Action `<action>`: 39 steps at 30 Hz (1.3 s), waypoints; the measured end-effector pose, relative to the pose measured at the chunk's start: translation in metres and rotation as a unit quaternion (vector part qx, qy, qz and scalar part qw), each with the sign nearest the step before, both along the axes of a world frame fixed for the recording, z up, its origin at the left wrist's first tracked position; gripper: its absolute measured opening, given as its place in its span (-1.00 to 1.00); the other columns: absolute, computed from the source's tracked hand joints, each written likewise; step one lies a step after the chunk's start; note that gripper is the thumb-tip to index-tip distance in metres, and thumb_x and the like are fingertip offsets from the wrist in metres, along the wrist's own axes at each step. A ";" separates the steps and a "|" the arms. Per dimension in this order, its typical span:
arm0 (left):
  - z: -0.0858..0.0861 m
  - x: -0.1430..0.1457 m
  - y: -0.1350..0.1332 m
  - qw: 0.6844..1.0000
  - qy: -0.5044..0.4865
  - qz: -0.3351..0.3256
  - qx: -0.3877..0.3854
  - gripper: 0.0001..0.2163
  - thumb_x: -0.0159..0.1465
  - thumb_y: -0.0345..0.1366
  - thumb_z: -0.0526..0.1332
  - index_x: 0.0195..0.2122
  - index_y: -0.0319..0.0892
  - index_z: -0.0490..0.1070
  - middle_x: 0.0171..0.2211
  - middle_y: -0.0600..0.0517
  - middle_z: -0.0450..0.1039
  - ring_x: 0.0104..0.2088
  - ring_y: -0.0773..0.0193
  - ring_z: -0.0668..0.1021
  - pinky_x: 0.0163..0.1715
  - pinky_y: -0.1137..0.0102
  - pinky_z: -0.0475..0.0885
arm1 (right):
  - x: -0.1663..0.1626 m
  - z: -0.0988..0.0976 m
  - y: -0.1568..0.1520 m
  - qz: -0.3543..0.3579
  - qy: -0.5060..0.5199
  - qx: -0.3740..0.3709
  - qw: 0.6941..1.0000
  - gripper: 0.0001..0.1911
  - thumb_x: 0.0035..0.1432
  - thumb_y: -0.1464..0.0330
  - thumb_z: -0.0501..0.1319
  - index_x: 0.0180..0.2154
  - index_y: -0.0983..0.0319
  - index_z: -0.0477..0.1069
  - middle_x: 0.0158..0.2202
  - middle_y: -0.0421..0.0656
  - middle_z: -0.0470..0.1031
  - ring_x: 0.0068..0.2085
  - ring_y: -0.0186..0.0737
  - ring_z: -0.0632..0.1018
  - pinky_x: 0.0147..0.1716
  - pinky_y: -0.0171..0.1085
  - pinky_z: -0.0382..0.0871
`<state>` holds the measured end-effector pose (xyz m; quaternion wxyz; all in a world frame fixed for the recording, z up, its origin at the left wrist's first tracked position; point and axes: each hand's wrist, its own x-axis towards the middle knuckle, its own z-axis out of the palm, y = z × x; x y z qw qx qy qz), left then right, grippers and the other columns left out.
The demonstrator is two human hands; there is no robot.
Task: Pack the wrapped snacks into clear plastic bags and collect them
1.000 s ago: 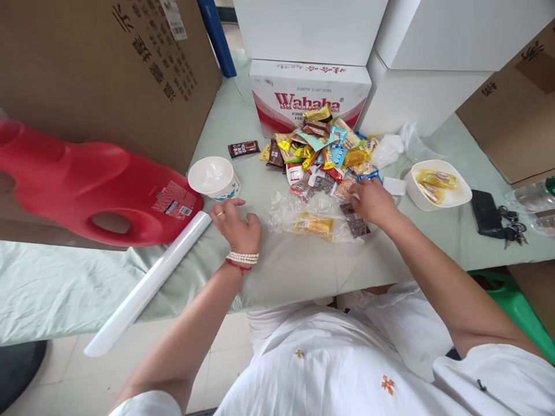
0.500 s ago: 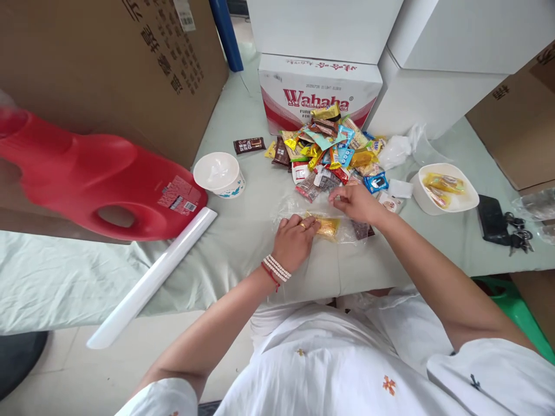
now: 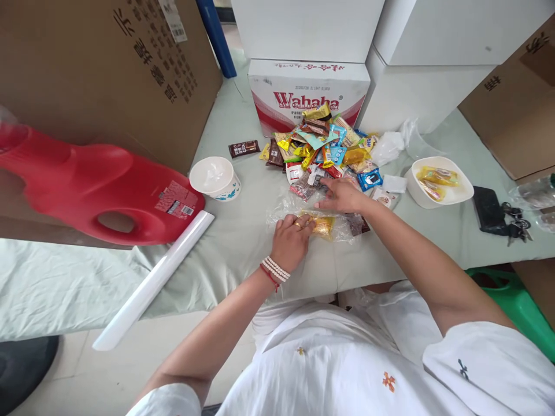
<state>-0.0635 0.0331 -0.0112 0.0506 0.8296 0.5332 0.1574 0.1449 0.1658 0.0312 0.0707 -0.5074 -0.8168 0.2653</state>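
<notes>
My left hand, with a ring and bead bracelets, bends its fingers over the left end of a yellow-wrapped snack. The snack lies on a crumpled sheet of clear plastic film. Just beyond it, my right hand is open, thumb and forefinger apart, with nothing visible between them. Its fingertips are near a clear-and-red snack packet at the front of a heap of mixed snacks. A dark brown packet lies partly under the film, below my right wrist.
Left are a paper bowl, a red jug and a long white tube. Right are a white bowl holding yellow packets, a black case with keys and a clear plastic cup. A Wahaha box stands behind the heap.
My right thumb and forefinger have spread from a near pinch, and the forefinger reaches further toward the heap. My left hand stays on the yellow snack. The view has shifted slightly.
</notes>
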 end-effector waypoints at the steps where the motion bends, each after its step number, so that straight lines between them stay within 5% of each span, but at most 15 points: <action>1: 0.001 0.001 0.000 1.000 0.001 0.009 0.003 -0.68 0.42 -0.37 0.16 0.09 0.06 0.60 0.20 -0.04 0.53 -0.01 -0.02 0.42 -0.12 0.10 0.29 | -0.001 0.002 0.004 0.007 0.009 -0.061 0.998 -0.40 0.16 0.15 0.36 0.14 0.37 0.52 -0.27 -0.07 0.60 -0.15 -0.02 0.55 -0.08 -0.14 0.38; 4: 0.003 0.005 -0.001 0.999 0.009 0.038 -0.004 -0.70 0.41 -0.34 0.17 0.07 0.04 0.61 0.00 -0.12 0.55 -0.10 -0.01 0.41 -0.17 0.13 0.27 | 0.001 0.009 -0.005 0.051 0.091 -0.147 0.984 -0.60 0.23 0.20 0.25 -0.04 0.33 0.64 -0.37 -0.18 0.57 -0.36 -0.26 0.50 -0.27 -0.29 0.34; 7: 0.004 0.005 0.000 0.999 0.019 0.037 -0.024 -0.71 0.43 -0.33 0.14 0.06 0.02 0.61 -0.17 -0.13 0.52 -0.13 -0.01 0.41 -0.19 0.14 0.25 | 0.006 0.009 -0.037 0.126 0.152 -0.111 0.974 -0.64 0.33 0.32 0.15 -0.01 0.24 0.66 -0.24 -0.16 0.64 -0.27 -0.27 0.56 -0.20 -0.32 0.37; 12: -0.001 -0.003 0.002 0.998 0.011 0.033 -0.054 -0.69 0.45 -0.31 0.12 0.09 0.05 0.59 -0.21 -0.13 0.51 -0.12 -0.03 0.43 -0.18 0.13 0.25 | 0.009 -0.002 -0.094 0.210 -0.006 -0.007 0.978 -0.65 0.33 0.48 0.14 -0.03 0.17 0.67 -0.25 -0.07 0.58 -0.25 -0.21 0.55 -0.26 -0.32 0.30; 16: -0.004 -0.004 0.002 0.998 0.013 0.034 -0.053 -0.65 0.44 -0.34 0.12 0.14 0.08 0.57 -0.22 -0.13 0.51 -0.12 -0.02 0.43 -0.19 0.14 0.24 | 0.013 0.004 -0.092 0.127 0.042 0.128 0.983 -0.59 0.43 0.31 0.08 0.20 0.18 0.51 -0.20 -0.02 0.52 -0.14 -0.07 0.51 -0.13 -0.19 0.34; 19: -0.005 0.000 0.001 0.998 0.014 0.033 -0.049 -0.66 0.45 -0.34 0.12 0.14 0.07 0.57 -0.22 -0.13 0.51 -0.12 -0.02 0.43 -0.20 0.15 0.23 | 0.016 0.011 -0.057 0.034 0.089 0.192 0.977 -0.27 0.35 0.03 0.20 0.39 0.26 0.26 0.04 0.09 0.50 0.14 0.12 0.42 0.19 0.04 0.24; 22: -0.006 0.002 0.001 0.998 0.014 0.038 -0.046 -0.67 0.45 -0.33 0.12 0.14 0.06 0.57 -0.21 -0.12 0.51 -0.12 -0.01 0.42 -0.20 0.16 0.23 | 0.014 0.009 -0.016 0.048 0.055 0.069 0.995 -0.06 0.19 -0.04 0.34 0.42 0.34 0.22 0.03 0.07 0.56 0.21 0.18 0.41 0.24 0.04 0.22; 26: -0.006 0.003 0.000 0.998 0.018 0.039 -0.041 -0.66 0.45 -0.34 0.12 0.14 0.05 0.57 -0.21 -0.13 0.51 -0.12 -0.02 0.42 -0.19 0.14 0.24 | 0.008 0.004 0.004 0.110 0.022 -0.092 0.989 -0.48 0.26 0.12 0.30 0.11 0.31 0.58 -0.22 -0.11 0.64 -0.15 -0.09 0.58 -0.07 -0.22 0.38; 28: -0.005 0.005 0.000 0.998 0.018 0.037 -0.039 -0.66 0.44 -0.34 0.12 0.14 0.04 0.57 -0.22 -0.14 0.51 -0.12 -0.02 0.43 -0.18 0.13 0.26 | 0.004 0.006 -0.007 0.117 0.040 -0.065 0.990 -0.61 0.33 0.23 0.22 0.04 0.28 0.63 -0.20 -0.13 0.65 -0.19 -0.15 0.58 -0.12 -0.27 0.37; 32: -0.002 0.004 0.003 0.998 0.004 0.038 -0.047 -0.72 0.41 -0.35 0.14 0.01 -0.03 0.62 -0.23 -0.15 0.54 -0.10 -0.04 0.46 -0.17 0.10 0.30 | -0.001 0.008 -0.056 0.185 -0.039 0.027 0.982 -0.57 0.41 0.36 0.12 0.22 0.19 0.52 -0.14 -0.04 0.61 -0.17 -0.14 0.57 -0.19 -0.30 0.31; 36: -0.005 -0.015 0.007 0.990 -0.103 -0.012 -0.092 -0.77 0.33 -0.39 0.16 -0.25 -0.08 0.64 -0.31 -0.11 0.57 -0.08 -0.01 0.52 -0.11 0.07 0.39 | -0.003 -0.003 -0.098 0.219 -0.170 0.074 0.958 -0.41 0.42 0.47 0.04 0.41 0.11 0.27 -0.10 0.00 0.54 -0.13 -0.09 0.52 -0.26 -0.28 0.26; 39: -0.010 -0.040 0.010 0.941 -0.312 0.002 -0.133 -0.80 0.28 -0.32 0.17 -0.34 -0.08 0.62 -0.32 -0.05 0.59 -0.14 0.08 0.58 -0.08 0.12 0.47 | -0.007 -0.010 -0.111 0.222 -0.195 0.096 0.951 -0.38 0.43 0.48 0.02 0.43 0.04 0.22 -0.06 0.01 0.51 -0.06 -0.05 0.48 -0.26 -0.26 0.26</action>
